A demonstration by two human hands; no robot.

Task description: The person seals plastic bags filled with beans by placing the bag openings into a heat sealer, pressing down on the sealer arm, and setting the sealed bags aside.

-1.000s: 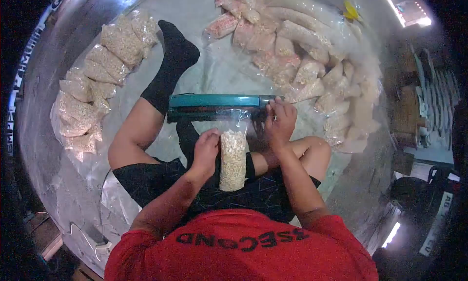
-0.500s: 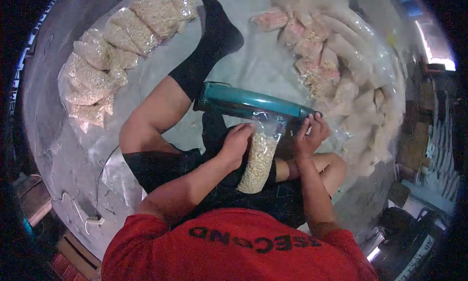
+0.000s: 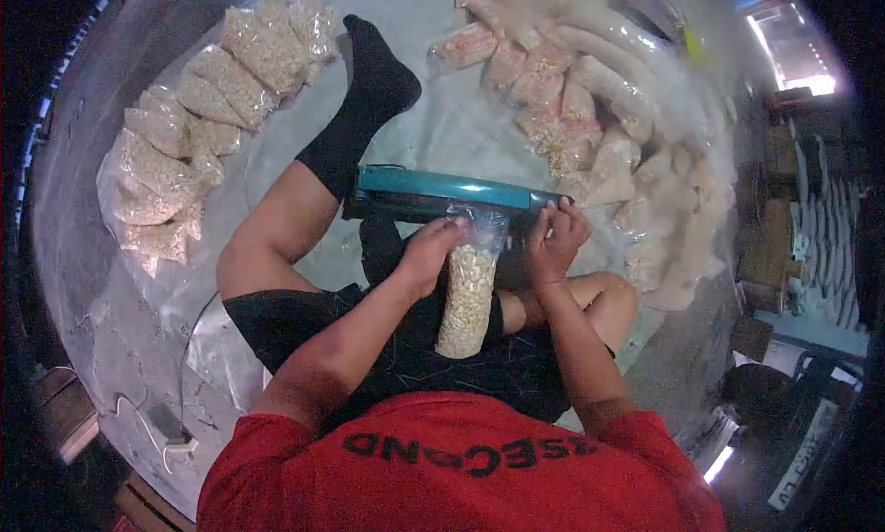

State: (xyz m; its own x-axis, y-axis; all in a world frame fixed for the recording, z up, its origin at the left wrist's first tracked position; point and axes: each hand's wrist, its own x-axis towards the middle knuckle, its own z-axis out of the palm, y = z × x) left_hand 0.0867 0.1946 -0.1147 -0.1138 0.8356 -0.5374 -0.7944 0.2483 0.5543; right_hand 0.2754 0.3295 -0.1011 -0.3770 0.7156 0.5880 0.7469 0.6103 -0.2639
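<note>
A clear plastic bag filled with pale, small puffed or nut-like pieces stands upright between my legs. My left hand pinches its upper left side near the mouth. The bag's top edge meets the near side of a teal and black bar-shaped bag sealer, which lies crosswise in front of me. Whether the plastic sits between the sealer's jaws I cannot tell. My right hand has its fingers curled on the sealer's black right end.
Filled clear bags lie in a curved row at the left. More filled bags, some with red print, are heaped at the right. My black-socked foot stretches past the sealer. A white cord lies at lower left.
The whole view has shifted slightly. The bag stands straighter, with its mouth closer against the sealer. Both hands keep their holds.
</note>
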